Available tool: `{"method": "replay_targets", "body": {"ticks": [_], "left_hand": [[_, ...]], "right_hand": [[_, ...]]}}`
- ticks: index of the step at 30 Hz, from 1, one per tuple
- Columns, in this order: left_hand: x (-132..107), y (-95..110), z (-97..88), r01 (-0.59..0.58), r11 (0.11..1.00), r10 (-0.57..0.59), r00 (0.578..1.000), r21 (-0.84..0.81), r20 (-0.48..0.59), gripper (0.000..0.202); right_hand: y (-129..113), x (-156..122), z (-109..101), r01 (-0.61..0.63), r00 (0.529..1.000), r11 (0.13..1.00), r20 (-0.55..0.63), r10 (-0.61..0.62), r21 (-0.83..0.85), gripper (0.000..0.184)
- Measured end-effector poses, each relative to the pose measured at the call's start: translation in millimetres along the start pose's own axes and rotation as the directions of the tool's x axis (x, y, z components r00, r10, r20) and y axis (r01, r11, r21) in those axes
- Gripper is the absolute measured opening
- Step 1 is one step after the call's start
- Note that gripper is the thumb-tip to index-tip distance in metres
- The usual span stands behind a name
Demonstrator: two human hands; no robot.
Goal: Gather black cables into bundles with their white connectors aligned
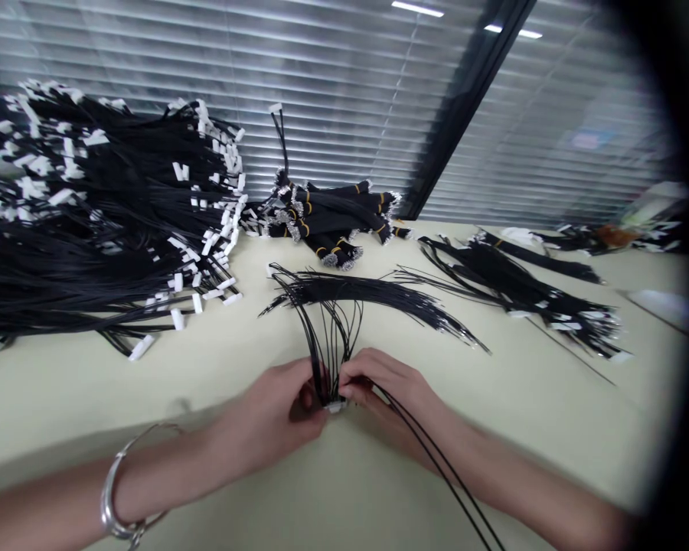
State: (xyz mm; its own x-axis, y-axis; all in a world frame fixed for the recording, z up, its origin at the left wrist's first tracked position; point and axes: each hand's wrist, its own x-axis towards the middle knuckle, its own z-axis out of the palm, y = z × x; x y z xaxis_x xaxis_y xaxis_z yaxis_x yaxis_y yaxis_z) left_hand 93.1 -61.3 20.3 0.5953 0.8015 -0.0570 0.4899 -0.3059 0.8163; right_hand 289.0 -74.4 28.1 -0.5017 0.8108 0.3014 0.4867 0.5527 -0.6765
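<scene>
Head view showed both hands meeting at the near middle of the desk. The left hand was curled closed, its thumb and fingers pinched around the base of a fan of black wires, just above a small white connector. The right hand was closed too, its fingertips gripping that connector from the right, close against the left hand's fingers. Two trailing wires ran from under the right hand toward the near edge. The fanned wires bent away toward a loose sheaf on the desk. A silver bracelet circled the left wrist. A tangled heap with white plugs lay far left, and banded bundles lay far centre.
</scene>
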Motion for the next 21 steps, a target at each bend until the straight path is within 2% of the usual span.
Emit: {"method": "replay_targets", "body": {"ticks": [9, 14, 21], "left_hand": [[1, 3, -0.4, 0.002, 1.000, -0.002, 1.000, -0.013, 0.000, 0.010], [1, 3, -0.2, 0.013, 1.000, -0.013, 1.000, -0.011, -0.002, 0.009], [0, -3, 0.6, -0.027, 1.000, 0.027, 0.999, -0.003, -0.024, 0.012]], "right_hand": [[-4, 2, -1, -0.031, 0.999, 0.999, 0.006, 0.031, -0.018, 0.015], [-10, 3, -5, 0.001, 0.999, 0.998, 0.051, 0.002, -0.061, 0.023], [-12, 3, 3, -0.020, 1.000, 0.998, 0.000, 0.020, -0.065, 0.015]]}}
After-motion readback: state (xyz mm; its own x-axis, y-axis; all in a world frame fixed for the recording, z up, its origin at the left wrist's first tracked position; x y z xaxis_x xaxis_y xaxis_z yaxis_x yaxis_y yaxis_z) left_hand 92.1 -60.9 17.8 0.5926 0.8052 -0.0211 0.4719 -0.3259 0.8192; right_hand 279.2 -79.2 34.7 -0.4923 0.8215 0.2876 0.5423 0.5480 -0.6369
